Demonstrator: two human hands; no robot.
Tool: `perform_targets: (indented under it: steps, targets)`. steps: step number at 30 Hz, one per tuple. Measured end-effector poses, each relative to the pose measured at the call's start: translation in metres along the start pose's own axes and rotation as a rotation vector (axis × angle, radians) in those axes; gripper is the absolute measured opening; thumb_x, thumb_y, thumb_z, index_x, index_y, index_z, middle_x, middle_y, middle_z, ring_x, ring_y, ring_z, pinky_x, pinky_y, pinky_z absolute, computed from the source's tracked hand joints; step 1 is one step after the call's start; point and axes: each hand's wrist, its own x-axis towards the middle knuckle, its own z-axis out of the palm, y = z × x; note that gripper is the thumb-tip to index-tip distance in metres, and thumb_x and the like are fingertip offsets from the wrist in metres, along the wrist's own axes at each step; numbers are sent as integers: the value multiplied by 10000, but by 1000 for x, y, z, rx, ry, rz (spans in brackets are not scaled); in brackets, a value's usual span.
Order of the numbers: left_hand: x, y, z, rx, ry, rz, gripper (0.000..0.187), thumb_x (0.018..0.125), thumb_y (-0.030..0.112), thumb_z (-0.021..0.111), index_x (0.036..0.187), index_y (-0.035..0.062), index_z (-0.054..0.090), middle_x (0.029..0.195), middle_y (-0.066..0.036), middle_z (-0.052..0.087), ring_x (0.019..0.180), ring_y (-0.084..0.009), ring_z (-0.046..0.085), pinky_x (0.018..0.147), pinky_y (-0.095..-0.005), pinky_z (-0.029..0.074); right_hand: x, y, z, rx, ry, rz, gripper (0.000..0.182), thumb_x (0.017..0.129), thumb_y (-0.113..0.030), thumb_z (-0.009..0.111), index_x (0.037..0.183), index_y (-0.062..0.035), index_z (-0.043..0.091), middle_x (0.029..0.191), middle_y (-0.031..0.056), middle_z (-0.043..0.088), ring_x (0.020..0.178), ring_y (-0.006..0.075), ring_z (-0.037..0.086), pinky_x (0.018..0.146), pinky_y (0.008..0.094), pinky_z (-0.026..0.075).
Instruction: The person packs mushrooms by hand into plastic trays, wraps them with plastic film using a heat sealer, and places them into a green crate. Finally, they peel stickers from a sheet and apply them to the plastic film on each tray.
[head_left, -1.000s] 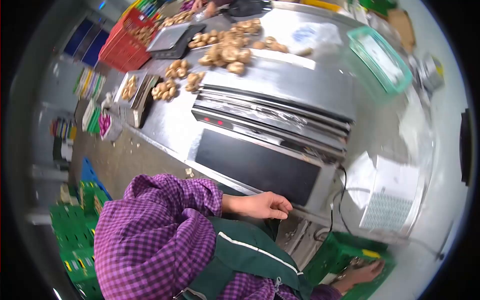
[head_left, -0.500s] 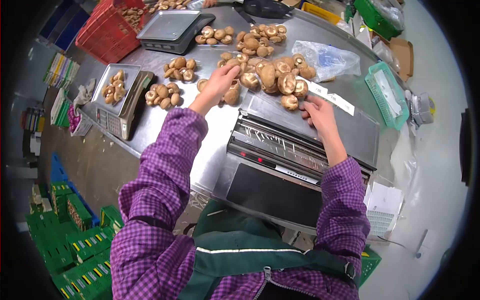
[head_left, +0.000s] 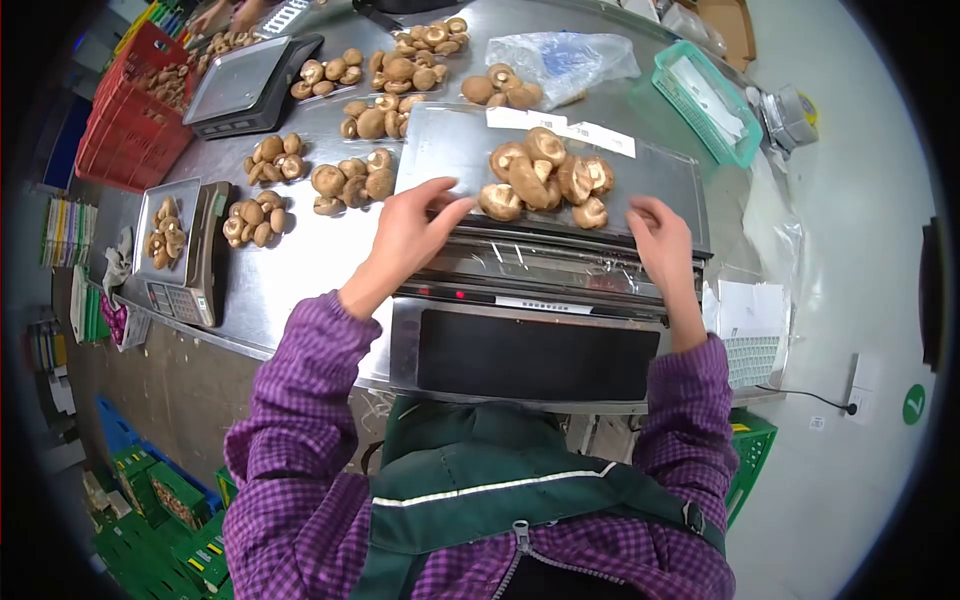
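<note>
A cluster of shiitake mushrooms (head_left: 545, 178) sits on the flat metal top of a film wrapping machine (head_left: 660, 190), several caps and pale undersides showing. To its left is my left hand (head_left: 415, 225), fingers curved and thumb apart, with nothing visible in it. My right hand (head_left: 662, 240) hovers at the cluster's right side, fingers bent and parted, a small gap from the nearest mushroom. In front of the cluster runs the machine's film slot (head_left: 540, 262) with a red light beside it. Nearest my body is its black plate (head_left: 535, 352).
Several mushroom groups (head_left: 352, 182) stand on the steel table (head_left: 300, 290). Two scales (head_left: 190, 245) and a red crate (head_left: 130, 130) are at left. A plastic bag (head_left: 565, 62) lies behind the machine. At right are a teal basket (head_left: 745, 145) and a cord (head_left: 810, 398).
The mushroom cluster has come from the machine's back left edge onto the middle of its top. Both hands have drawn nearer my body, on either side of it. The view has shifted right.
</note>
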Motion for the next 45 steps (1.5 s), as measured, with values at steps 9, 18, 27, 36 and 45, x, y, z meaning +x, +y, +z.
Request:
perform_targets:
  steps: [9, 18, 27, 36, 45]
  targets:
    - [-39, -25, -3, 54, -52, -208, 307, 764, 104, 702, 1020, -12, 577, 723, -51, 637, 618, -118, 585, 579, -251, 471, -56, 6, 19, 116, -91, 226, 172, 774, -140, 672, 876, -22, 599, 713, 75, 639, 668, 188, 616, 586, 298, 464]
    - [-88, 35, -67, -1144, -461, -804, 288, 818, 77, 639, 1095, 7, 598, 677, 6, 527, 645, -109, 500, 655, -261, 429, -69, -35, -51, 1248, -413, 243, 144, 866, -41, 476, 954, 38, 558, 625, -53, 397, 559, 61, 344, 569, 213, 322]
    - [132, 14, -5, -330, -18, 166, 275, 951, 215, 459, 1017, 11, 631, 1020, -116, 653, 869, -190, 611, 801, -313, 476, 111, -36, -1, 422, -32, -252, 437, 912, -188, 502, 1293, 16, 441, 1215, 154, 566, 1086, 260, 561, 955, 343, 408]
    - [45, 34, 11, -679, -375, -615, 352, 961, 319, 464, 1036, -3, 584, 873, -1, 600, 750, -49, 520, 688, -198, 434, 19, -33, 6, 544, -425, 213, 503, 785, -159, 698, 1199, 42, 495, 1014, 108, 627, 908, 141, 587, 802, 281, 480]
    - [-99, 2, 21, -549, -697, -908, 453, 966, 372, 417, 1137, -22, 562, 995, -91, 643, 929, -150, 597, 863, -295, 474, -122, -1, 2, 708, -766, 521, 362, 798, -149, 690, 1089, 30, 570, 970, 59, 633, 862, 104, 590, 773, 265, 495]
